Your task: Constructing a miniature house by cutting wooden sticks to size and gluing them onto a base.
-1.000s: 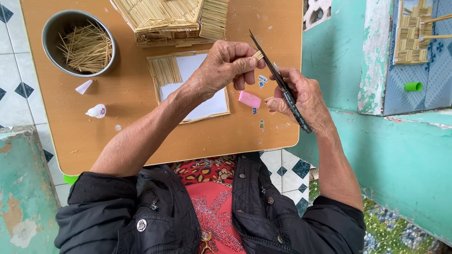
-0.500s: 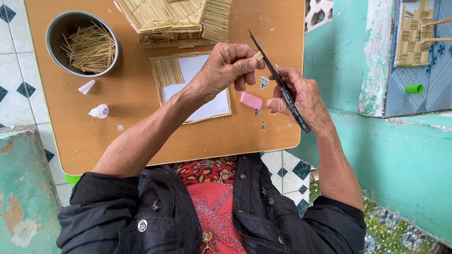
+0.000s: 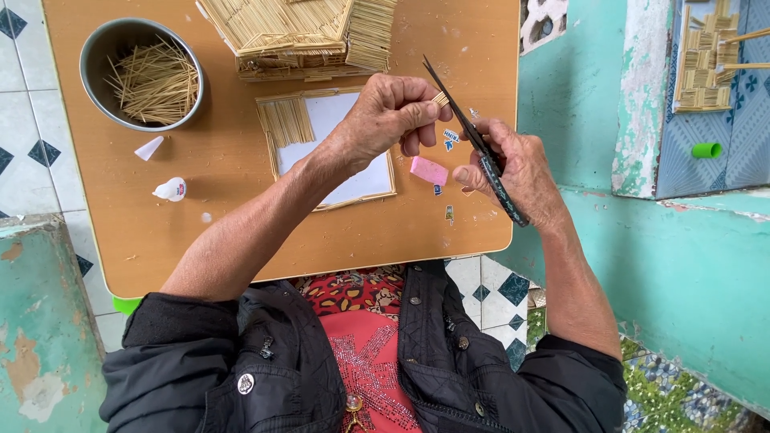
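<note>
Over orange wooden table, left hand pinches short bundle of pale sticks; right hand grips black scissors, blades meeting bundle. Pink eraser, round metal bowl of sticks, white-centred stick frame nearby.

orange-brown table; on it metal bowl of sticks, stick house, white panel, pink eraser, glue tube, white cap.

Black jacket, open at front, sleeves pushed up to the elbows, small round white badge and metal snaps, over a red patterned top with sequins.
</note>
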